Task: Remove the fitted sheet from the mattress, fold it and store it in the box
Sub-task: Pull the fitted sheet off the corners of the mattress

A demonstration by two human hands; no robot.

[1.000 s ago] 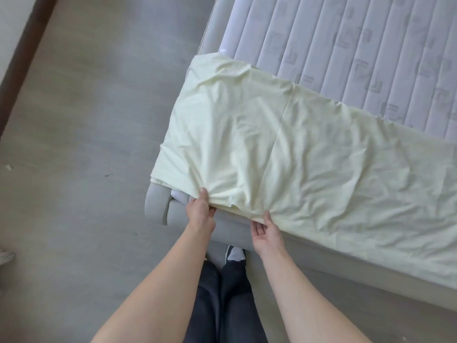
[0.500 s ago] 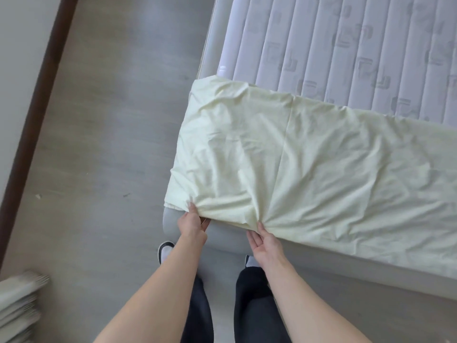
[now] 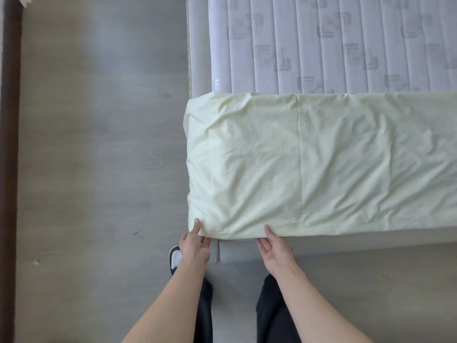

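I see the pale yellow fitted sheet (image 3: 321, 164) lying as a wide folded band across the near end of the mattress (image 3: 346, 43), its near edge right at my fingertips and its far edge well beyond them, w/ the bare quilted mattress top past that. Left hand (image 3: 194, 246) is at the sheet's near-left corner: thumb on top of the cloth, other fingers tucked under the edge, so it's pinching the corner. Right hand (image 3: 275, 251) sits further right along the same near edge, palm turned up, thumb tip on top of the cloth; remaining fingers look fairly straight and slip under the hem, so it also pinches the edge, tho the hold looks light. Both hands are apart, w/ a stretch of sheet edge between them. Wrinkles fan out from each grip pt into the cloth ahead of the fingers. Just below the fingers is the grey padded bed frame (image 3: 237, 253), touching the sheet's hem. Behind the left hand I see a shoe (image 3: 174, 258) on the grey floor (image 3: 99, 144), and dark trousers (image 3: 272, 313) under both forearms. Far left of the fingers runs a dark skirting strip (image 3: 10, 144). Box isn't in my view
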